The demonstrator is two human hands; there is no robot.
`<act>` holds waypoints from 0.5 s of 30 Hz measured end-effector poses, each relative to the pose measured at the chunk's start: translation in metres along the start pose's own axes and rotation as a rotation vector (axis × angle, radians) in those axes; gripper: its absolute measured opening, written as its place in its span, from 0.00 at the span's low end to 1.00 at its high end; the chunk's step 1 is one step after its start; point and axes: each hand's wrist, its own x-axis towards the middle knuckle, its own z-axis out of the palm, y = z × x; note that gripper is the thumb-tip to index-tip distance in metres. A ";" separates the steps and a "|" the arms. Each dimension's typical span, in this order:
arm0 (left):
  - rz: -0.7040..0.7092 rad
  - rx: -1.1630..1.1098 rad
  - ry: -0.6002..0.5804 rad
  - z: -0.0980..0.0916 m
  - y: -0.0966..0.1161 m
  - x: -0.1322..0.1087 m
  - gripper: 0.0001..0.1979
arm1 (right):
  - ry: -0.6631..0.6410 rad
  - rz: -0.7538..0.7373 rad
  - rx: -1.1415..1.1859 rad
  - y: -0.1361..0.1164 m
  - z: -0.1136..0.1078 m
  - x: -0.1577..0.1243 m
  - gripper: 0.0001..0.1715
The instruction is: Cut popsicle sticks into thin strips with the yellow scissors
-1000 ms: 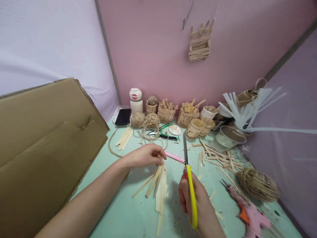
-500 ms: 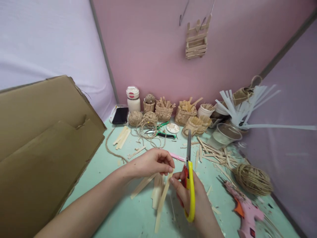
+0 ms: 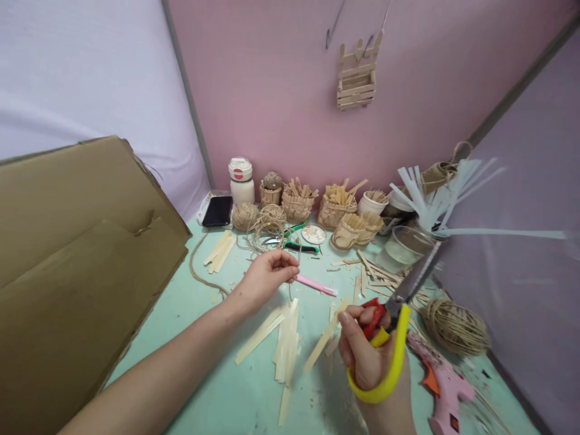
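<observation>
My right hand [image 3: 374, 356] is closed around scissors [image 3: 399, 320] with yellow and red handles, their blades pointing up and to the right. A pale wooden strip [image 3: 324, 339] is also pinched between its thumb and fingers, slanting down to the left. Farther forward, my left hand [image 3: 272, 275] has its fingertips pinched at the near-left end of a slim pink pen [image 3: 317, 286]. Whether the pen is lifted off the table is hard to tell. Between the hands and my body lie several loose wooden strips [image 3: 286, 344].
A large cardboard sheet [image 3: 90, 254] stands at left. Along the back are a white bottle [image 3: 241, 187], twine balls [image 3: 246, 216], pruning shears [image 3: 301, 247] and baskets of sticks [image 3: 299, 202]. A pink glue gun [image 3: 446, 380], twine skein [image 3: 455, 326] and plastic cup [image 3: 403, 248] stand right.
My left hand has let go of the wooden strip and moved left and forward to the pink pen. My right hand has shifted right with the scissors and strip, the blades tilting right.
</observation>
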 end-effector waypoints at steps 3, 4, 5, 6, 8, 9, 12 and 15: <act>0.007 0.069 -0.022 0.008 -0.012 -0.002 0.07 | 0.021 -0.091 0.087 -0.004 -0.001 -0.001 0.21; 0.004 0.115 -0.083 0.009 -0.014 -0.003 0.09 | 0.023 -0.108 0.097 -0.005 -0.001 -0.002 0.21; 0.002 0.173 -0.163 0.009 -0.014 -0.005 0.12 | 0.024 -0.112 0.097 -0.005 -0.001 -0.003 0.21; 0.003 0.236 -0.256 0.007 -0.013 -0.008 0.17 | 0.025 -0.105 0.090 -0.005 -0.002 -0.003 0.21; 0.026 0.344 -0.368 0.001 -0.007 -0.012 0.26 | 0.033 -0.074 0.055 -0.004 -0.002 -0.003 0.21; 0.036 0.364 -0.361 -0.001 -0.003 -0.013 0.27 | 0.036 -0.053 0.030 -0.003 -0.002 -0.002 0.22; -0.038 0.233 -0.314 -0.005 0.009 -0.016 0.21 | 0.018 0.018 -0.066 0.001 -0.001 0.000 0.24; -0.163 0.045 -0.390 0.001 0.014 -0.020 0.15 | -0.056 0.100 -0.222 0.003 0.000 -0.001 0.22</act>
